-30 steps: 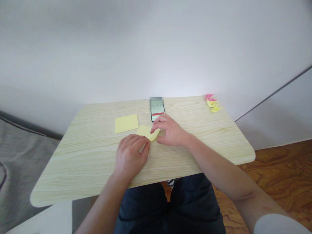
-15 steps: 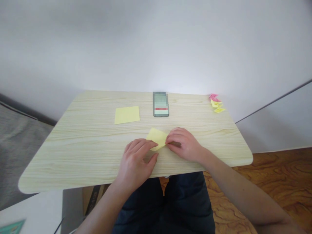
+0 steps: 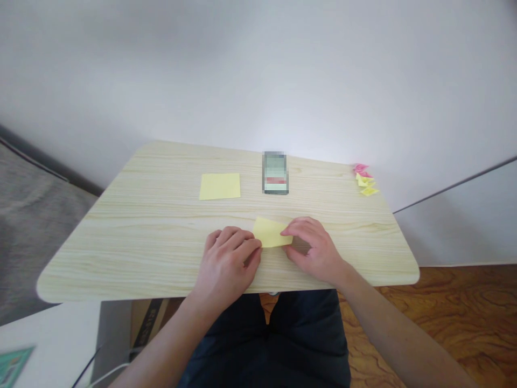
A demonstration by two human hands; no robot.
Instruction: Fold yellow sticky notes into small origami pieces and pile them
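A yellow sheet of paper (image 3: 270,233), apparently folded, is held between my two hands just above or on the table. My left hand (image 3: 228,264) pinches its lower left corner between thumb and forefinger. At the right end, my right hand (image 3: 313,248) grips the paper with thumb below and fingers on top. Part of the right edge is hidden under those fingers. Behind the hands, to the left, lies a flat yellow sheet (image 3: 220,186).
A phone (image 3: 275,173) with a blurred screen lies at the table's back middle. Small folded papers, pink (image 3: 362,170) and yellow (image 3: 367,186), sit at the back right edge. The pale wooden table (image 3: 133,226) meets a white wall behind. A cardboard box (image 3: 147,323) stands below left.
The yellow paper has turned so its near edge lies more level. My left hand now pinches its corner instead of resting over it. The whole view has shifted and tilted slightly.
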